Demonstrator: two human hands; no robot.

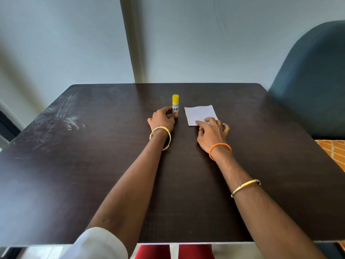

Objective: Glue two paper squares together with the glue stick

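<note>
A glue stick (pixel 175 102) with a yellow cap stands upright on the dark table (pixel 112 165), a little beyond its middle. My left hand (pixel 162 119) grips its lower body with curled fingers and thumb. Just to the right lies a white paper square (pixel 199 113), flat on the table; whether it is one sheet or two stacked I cannot tell. My right hand (pixel 211 130) rests on the paper's near edge with its fingers touching the sheet.
A dark blue chair back (pixel 313 81) stands at the table's right side. A grey wall runs behind the far edge. Pale smudges (pixel 67 116) mark the table's left part. An orange patterned cloth (pixel 334 152) shows at the right edge.
</note>
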